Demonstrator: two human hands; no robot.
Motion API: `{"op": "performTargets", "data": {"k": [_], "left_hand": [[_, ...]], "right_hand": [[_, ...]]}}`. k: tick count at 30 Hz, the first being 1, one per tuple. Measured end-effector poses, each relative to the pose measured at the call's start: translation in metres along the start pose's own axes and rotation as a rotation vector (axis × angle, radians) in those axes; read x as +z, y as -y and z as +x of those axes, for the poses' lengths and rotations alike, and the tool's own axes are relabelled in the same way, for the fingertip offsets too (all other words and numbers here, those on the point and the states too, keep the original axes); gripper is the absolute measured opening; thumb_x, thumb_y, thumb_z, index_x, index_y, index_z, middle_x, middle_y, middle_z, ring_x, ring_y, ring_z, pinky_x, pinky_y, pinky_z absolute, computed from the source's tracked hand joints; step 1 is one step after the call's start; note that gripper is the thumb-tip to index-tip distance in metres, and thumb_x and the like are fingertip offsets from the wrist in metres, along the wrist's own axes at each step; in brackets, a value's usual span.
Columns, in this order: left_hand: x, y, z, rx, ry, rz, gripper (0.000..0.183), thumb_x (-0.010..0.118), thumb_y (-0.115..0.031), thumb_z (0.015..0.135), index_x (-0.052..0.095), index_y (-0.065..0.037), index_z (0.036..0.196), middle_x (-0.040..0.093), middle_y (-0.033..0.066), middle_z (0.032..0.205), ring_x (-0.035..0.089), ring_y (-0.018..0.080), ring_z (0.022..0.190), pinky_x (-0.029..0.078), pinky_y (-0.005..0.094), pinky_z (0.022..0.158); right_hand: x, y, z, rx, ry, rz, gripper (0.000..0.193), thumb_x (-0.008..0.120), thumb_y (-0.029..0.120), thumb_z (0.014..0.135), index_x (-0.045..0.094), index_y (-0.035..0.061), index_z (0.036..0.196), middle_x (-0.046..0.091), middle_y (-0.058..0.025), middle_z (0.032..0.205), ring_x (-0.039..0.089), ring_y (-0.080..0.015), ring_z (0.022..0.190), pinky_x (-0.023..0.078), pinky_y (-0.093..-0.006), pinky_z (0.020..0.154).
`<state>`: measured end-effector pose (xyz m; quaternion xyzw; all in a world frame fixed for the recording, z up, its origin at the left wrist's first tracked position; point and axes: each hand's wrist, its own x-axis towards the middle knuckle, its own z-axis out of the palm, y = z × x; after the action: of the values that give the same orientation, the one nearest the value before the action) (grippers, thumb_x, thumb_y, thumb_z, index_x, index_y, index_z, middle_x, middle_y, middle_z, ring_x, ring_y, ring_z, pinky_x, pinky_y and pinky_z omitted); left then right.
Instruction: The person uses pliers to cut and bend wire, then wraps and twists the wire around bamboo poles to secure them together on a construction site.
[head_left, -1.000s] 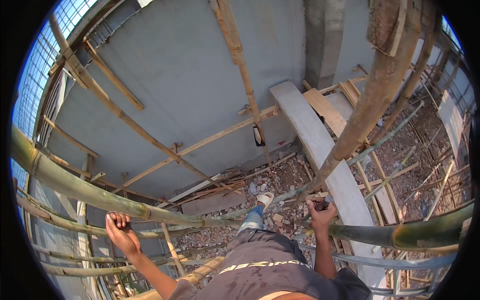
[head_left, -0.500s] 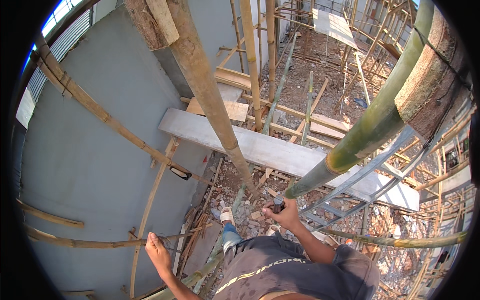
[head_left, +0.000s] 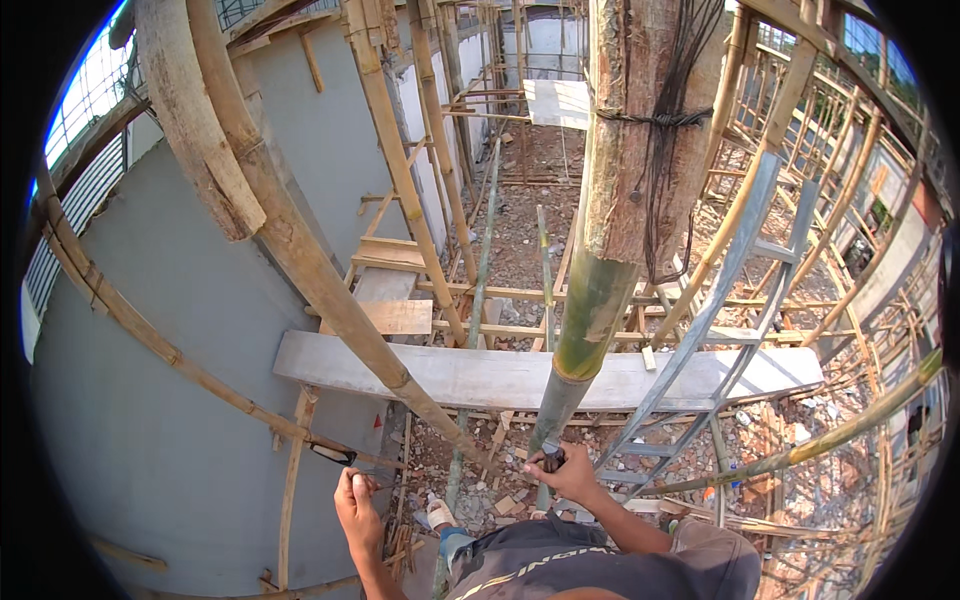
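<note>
My left hand point(head_left: 357, 505) is raised at the lower left, fingertips pinched together. Thin dark strands that look like wire show beside the fingers. My right hand point(head_left: 572, 476) is closed around a dark metal tool point(head_left: 552, 455), mostly hidden by the fingers, so its kind is unclear. That hand is just by the lower part of a thick green bamboo pole point(head_left: 585, 345). Higher up, a rough wooden piece point(head_left: 618, 180) lies against this pole, bound with dark wire point(head_left: 662, 120) that hangs in a loose bundle. A second, tan bamboo pole point(head_left: 335, 305) slants down between my hands.
A pale plank point(head_left: 480, 378) crosses ahead of me. On the right leans a metal ladder point(head_left: 690, 350). A grey wall point(head_left: 190, 270) fills the left, with a bamboo rail point(head_left: 150, 330) along it. Rubble point(head_left: 545, 180) and wood scraps cover the ground below.
My view has swung up and to the right. My left hand has come upward and inward, nearer the right. My right hand keeps its grip on the dark tool by the green pole.
</note>
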<state>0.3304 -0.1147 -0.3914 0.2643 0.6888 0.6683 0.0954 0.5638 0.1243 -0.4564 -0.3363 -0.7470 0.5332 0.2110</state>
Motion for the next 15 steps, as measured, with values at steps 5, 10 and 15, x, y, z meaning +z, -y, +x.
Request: {"op": "performTargets", "data": {"k": [5, 10, 15], "left_hand": [[0.029, -0.062, 0.030, 0.074, 0.442, 0.121, 0.030, 0.043, -0.014, 0.105, 0.057, 0.004, 0.085, 0.059, 0.0071, 0.072, 0.052, 0.0131, 0.067, 0.045, 0.0286, 0.065], [0.088, -0.132, 0.044, 0.239, 0.616, 0.160, 0.026, 0.045, -0.010, 0.103, 0.058, 0.004, 0.086, 0.060, 0.0092, 0.071, 0.057, 0.0171, 0.066, 0.046, 0.0307, 0.065], [0.145, -0.190, 0.047, 0.616, 0.690, 0.293, 0.019, 0.049, -0.008, 0.101, 0.059, 0.004, 0.090, 0.060, 0.0140, 0.092, 0.062, 0.0240, 0.076, 0.049, 0.0342, 0.073]], "right_hand": [[-0.016, -0.016, -0.025, 0.054, -0.142, 0.089, 0.035, 0.084, 0.032, 0.079, 0.072, 0.0009, 0.091, 0.061, -0.0016, 0.061, 0.050, -0.0062, 0.056, 0.045, -0.0268, 0.057], [-0.038, -0.040, -0.054, 0.073, -0.315, 0.057, 0.034, 0.084, 0.030, 0.077, 0.071, 0.0002, 0.089, 0.062, -0.0043, 0.065, 0.054, -0.0117, 0.062, 0.046, -0.0320, 0.060], [-0.060, -0.052, -0.077, 0.115, -0.450, -0.057, 0.037, 0.084, 0.029, 0.077, 0.068, -0.0006, 0.093, 0.063, -0.0082, 0.067, 0.056, -0.0151, 0.062, 0.047, -0.0345, 0.061]]}}
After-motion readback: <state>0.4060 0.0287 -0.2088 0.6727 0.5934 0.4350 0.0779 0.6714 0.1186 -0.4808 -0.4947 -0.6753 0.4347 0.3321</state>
